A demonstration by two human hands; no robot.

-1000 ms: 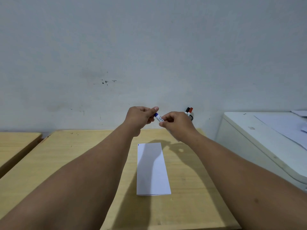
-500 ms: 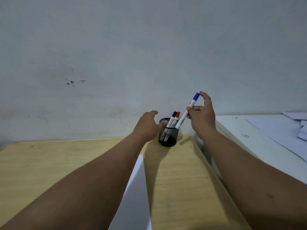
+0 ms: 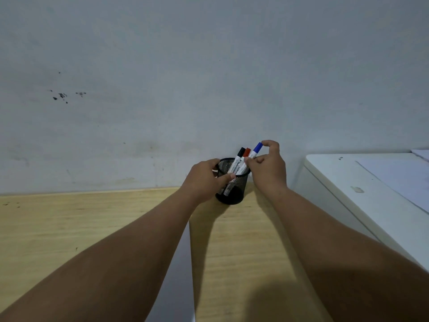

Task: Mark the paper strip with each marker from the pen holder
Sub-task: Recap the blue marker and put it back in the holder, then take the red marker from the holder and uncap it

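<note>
A black mesh pen holder (image 3: 234, 194) stands at the back of the wooden table, near the wall. My left hand (image 3: 204, 178) grips its left side. A black-capped marker (image 3: 238, 159) and a red-capped marker (image 3: 246, 154) lean inside it. My right hand (image 3: 267, 168) pinches the blue-capped marker (image 3: 256, 148), whose lower end is down in the holder. The white paper strip (image 3: 178, 275) lies on the table between my forearms, largely hidden by my left arm.
The wooden table (image 3: 58, 228) meets a grey wall at its back edge. A white cabinet (image 3: 348, 187) stands against the table's right side, with sheets of paper (image 3: 399, 175) on top.
Both hands held the blue marker above the paper a second ago. My right hand then carried it to the holder and lowered it in, while my left hand closed on the holder.
</note>
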